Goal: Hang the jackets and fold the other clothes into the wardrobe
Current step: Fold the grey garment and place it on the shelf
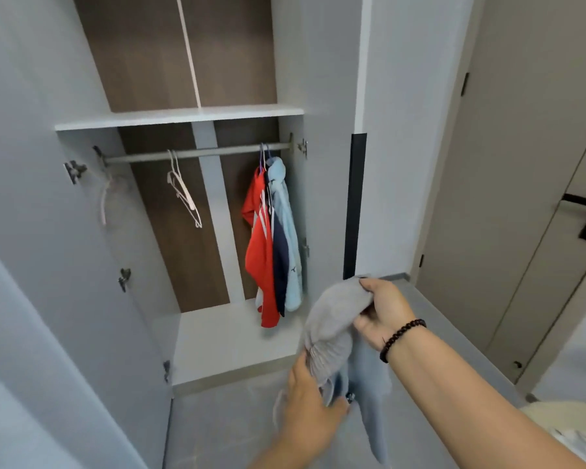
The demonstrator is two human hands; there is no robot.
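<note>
I hold a grey and pale-blue garment (332, 330) in front of the open wardrobe (180, 118). My right hand (384, 313) grips its upper grey part. Lower down, my left hand (310, 407) grips its gathered fabric, and a blue part hangs below. On the rail (197, 153) at the right hang a red jacket (259, 252), a navy jacket (279, 265) and a light-blue jacket (290, 231). Empty white hangers (183, 191) hang at the rail's middle, and a blurred one (107, 198) at its left end.
The wardrobe's left door (48, 265) stands open beside me, the right door (322, 164) open too. A white floor shelf (224, 340) lies under the jackets. A beige room door (521, 198) with a black handle is on the right. Pale bedding (569, 431) shows at the lower right.
</note>
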